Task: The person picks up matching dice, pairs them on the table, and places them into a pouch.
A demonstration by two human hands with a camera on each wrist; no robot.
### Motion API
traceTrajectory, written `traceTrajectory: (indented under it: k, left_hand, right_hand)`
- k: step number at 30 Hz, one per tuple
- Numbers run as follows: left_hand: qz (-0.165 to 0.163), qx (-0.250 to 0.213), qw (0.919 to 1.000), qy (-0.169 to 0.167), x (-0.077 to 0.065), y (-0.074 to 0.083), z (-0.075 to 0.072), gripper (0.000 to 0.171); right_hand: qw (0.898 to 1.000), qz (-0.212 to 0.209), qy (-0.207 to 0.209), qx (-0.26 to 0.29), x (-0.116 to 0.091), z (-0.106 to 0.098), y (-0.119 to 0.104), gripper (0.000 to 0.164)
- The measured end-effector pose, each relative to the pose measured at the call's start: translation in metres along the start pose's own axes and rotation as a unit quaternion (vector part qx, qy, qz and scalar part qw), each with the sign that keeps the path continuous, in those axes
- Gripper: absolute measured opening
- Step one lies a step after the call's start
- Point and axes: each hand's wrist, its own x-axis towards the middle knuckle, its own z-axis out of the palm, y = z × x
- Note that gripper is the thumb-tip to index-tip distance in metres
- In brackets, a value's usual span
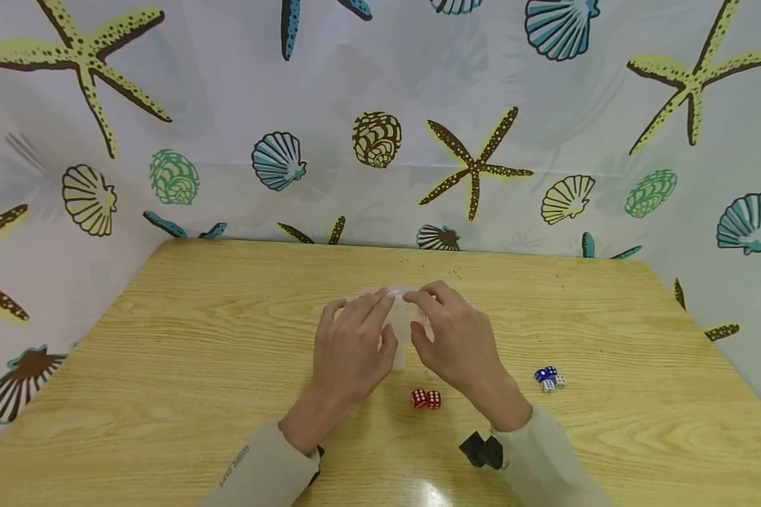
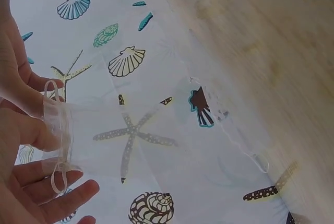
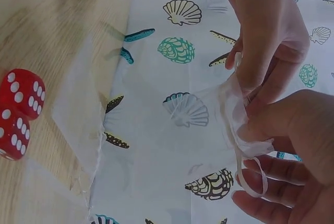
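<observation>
A sheer white drawstring pouch (image 3: 156, 125) hangs between my two hands, its gathered mouth at the top and its see-through body below. Ribbon loops (image 2: 59, 179) stick out at both sides of the mouth. My left hand (image 1: 355, 345) pinches one side of the mouth. At the other side my right hand (image 1: 456, 334) pinches the edge, thumb in front, with a ribbon loop beside its fingers. The head view shows only a pale strip of the pouch (image 1: 399, 345) between the hands. Two red dice (image 1: 426, 399) lie below, close to my right forearm.
On the wood-grain table (image 1: 196, 338), to the right, sits a small group of blue dice (image 1: 545, 374) and white dice (image 1: 554, 383). A white curtain (image 1: 228, 91) printed with shells and starfish stands behind and along both sides. A black strap piece (image 1: 482, 449) is at my right cuff.
</observation>
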Motion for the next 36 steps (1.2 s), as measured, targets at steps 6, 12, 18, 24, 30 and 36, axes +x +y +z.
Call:
traceTrajectory:
  k: [6,12,18,24,30,36]
  left_hand:
    - [0.022,0.000,0.9994,-0.026,0.001,-0.005,0.000,0.035]
    - [0.032,-0.008,0.9973,-0.066,0.002,-0.012,0.001,0.039]
    - [0.020,-0.024,0.9949,-0.096,0.002,-0.015,0.001,0.038]
    - [-0.002,-0.044,0.9909,-0.127,0.002,-0.019,0.000,0.038]
    - [-0.015,-0.054,0.9867,-0.153,0.000,-0.021,0.000,0.037]
    - [-0.016,-0.059,0.9844,-0.165,-0.001,-0.022,0.001,0.036]
  right_hand:
    - [0.999,0.008,-0.024,0.034,0.000,-0.001,0.002,0.033]
    - [0.997,0.018,-0.056,0.053,-0.003,-0.006,0.003,0.035]
    - [0.996,0.026,-0.070,0.052,-0.011,-0.012,0.008,0.037]
    - [0.995,0.029,-0.086,0.048,-0.023,-0.013,0.013,0.035]
    - [0.987,0.050,-0.130,0.074,-0.034,-0.013,0.016,0.035]
    - [0.977,0.073,-0.171,0.106,-0.043,-0.008,0.021,0.035]
